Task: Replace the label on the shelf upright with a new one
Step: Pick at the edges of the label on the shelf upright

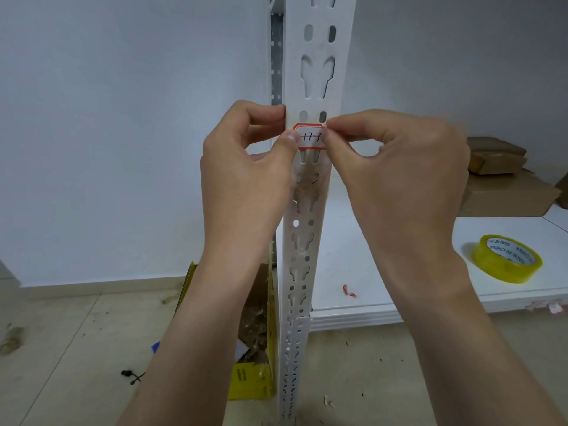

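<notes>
A white perforated shelf upright (319,56) runs top to bottom through the middle of the view. On its face sits a small white label (310,137) with a red border and handwritten digits. My left hand (246,167) wraps the upright's left edge, its thumb pressing the label's left side. The fingertips of my right hand (396,167) pinch the label's right edge. Just below the label, torn paper residue (307,182) clings to the upright.
A roll of yellowish clear tape (507,259) lies on the white shelf board (384,290) at right, with brown cardboard boxes (504,182) behind it. A red scrap (349,291) lies on the board. A yellow box of debris (255,348) stands on the floor, left of the upright.
</notes>
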Action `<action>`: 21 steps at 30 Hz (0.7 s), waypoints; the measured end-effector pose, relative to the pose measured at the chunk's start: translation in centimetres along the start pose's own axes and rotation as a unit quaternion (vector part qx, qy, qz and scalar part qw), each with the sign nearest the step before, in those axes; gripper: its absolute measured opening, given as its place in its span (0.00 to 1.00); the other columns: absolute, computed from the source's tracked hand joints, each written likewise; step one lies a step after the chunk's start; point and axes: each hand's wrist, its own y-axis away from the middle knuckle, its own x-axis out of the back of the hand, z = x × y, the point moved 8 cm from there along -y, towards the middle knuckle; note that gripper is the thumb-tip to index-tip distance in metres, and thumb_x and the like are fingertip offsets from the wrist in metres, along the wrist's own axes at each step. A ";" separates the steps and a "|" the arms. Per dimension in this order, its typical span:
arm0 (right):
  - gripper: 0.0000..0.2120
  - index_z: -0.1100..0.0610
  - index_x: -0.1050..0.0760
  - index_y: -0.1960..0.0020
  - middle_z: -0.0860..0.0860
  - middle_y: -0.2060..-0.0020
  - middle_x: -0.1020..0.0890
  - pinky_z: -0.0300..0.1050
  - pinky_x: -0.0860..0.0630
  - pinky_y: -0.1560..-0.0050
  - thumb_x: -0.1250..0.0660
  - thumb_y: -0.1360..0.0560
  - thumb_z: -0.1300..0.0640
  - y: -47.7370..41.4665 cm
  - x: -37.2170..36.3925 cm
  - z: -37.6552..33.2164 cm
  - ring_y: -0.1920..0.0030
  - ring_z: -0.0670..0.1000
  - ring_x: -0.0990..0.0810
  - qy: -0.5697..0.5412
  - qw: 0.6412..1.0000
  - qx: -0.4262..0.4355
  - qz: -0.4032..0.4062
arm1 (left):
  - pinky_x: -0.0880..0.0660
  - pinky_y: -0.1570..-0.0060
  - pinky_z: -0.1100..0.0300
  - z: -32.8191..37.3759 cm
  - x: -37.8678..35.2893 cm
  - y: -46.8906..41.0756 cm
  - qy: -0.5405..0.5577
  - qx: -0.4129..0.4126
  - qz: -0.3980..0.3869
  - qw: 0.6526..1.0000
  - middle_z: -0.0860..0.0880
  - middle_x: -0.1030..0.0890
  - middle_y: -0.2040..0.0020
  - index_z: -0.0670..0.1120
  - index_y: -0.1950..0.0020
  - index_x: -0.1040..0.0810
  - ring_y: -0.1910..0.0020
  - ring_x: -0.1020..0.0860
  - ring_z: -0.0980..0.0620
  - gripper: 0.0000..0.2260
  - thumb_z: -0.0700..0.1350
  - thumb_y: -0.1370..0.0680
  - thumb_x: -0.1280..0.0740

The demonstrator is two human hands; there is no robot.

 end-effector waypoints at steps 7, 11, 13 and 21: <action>0.08 0.47 0.13 0.50 0.46 0.57 0.12 0.53 0.17 0.58 0.28 0.23 0.45 -0.2 -0.2 -0.4 0.58 0.52 0.15 0.033 0.999 0.025 -0.002 | 0.14 0.50 0.51 0.0 0.0 -0.1 0.000 -0.004 0.000 1.000 0.59 0.15 0.48 0.55 0.48 0.20 0.45 0.18 0.63 0.06 0.45 0.20 0.27; 0.08 0.48 0.13 0.51 0.47 0.57 0.13 0.50 0.17 0.57 0.28 0.22 0.45 -0.5 -0.4 -0.8 0.59 0.50 0.16 0.049 0.998 0.028 -0.022 | 0.14 0.50 0.50 0.0 0.0 0.0 0.004 -0.001 -0.003 1.000 0.59 0.15 0.47 0.55 0.48 0.20 0.45 0.18 0.63 0.06 0.45 0.20 0.27; 0.08 0.48 0.13 0.51 0.47 0.57 0.13 0.50 0.17 0.56 0.27 0.22 0.45 -0.6 -0.5 -0.9 0.59 0.50 0.16 0.061 0.997 0.024 -0.028 | 0.15 0.49 0.49 -0.1 0.0 0.0 0.004 0.001 -0.005 1.000 0.59 0.15 0.47 0.55 0.47 0.20 0.44 0.18 0.63 0.06 0.45 0.20 0.27; 0.10 0.47 0.15 0.50 0.43 0.55 0.14 0.42 0.25 0.56 0.29 0.22 0.42 -1.5 -0.9 -1.0 0.57 0.46 0.20 0.108 0.992 -0.007 -0.060 | 0.15 0.49 0.48 0.0 0.1 0.0 0.005 0.013 -0.005 1.000 0.61 0.16 0.47 0.55 0.46 0.19 0.44 0.18 0.63 0.06 0.46 0.21 0.26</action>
